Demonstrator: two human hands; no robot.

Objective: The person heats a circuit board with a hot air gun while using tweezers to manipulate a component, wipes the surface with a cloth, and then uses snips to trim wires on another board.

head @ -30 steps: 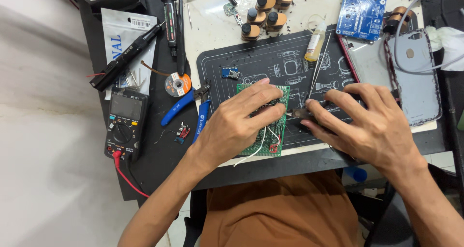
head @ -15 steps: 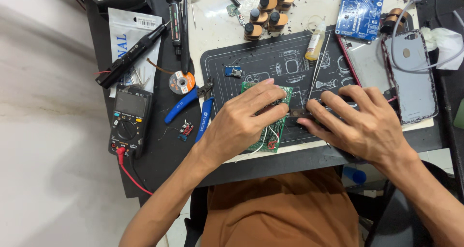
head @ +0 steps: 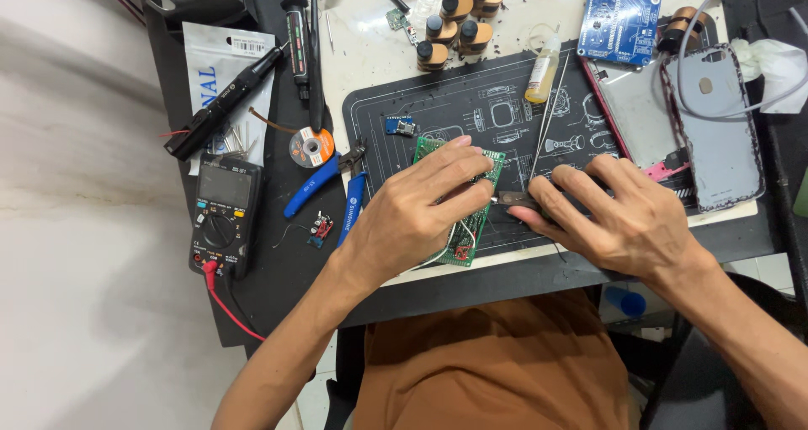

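Left hand (head: 412,220) lies flat — fingers spread — on the green board (head: 463,228); right hand (head: 623,224) pinches a small dark part (head: 511,199) beside it.

Left hand (head: 421,220) hides most of the green board (head: 465,228) (wires too).

head cam | looked steeply down from above | close over black work mat (head: 505,102) at frame centre | single view, nothing shared
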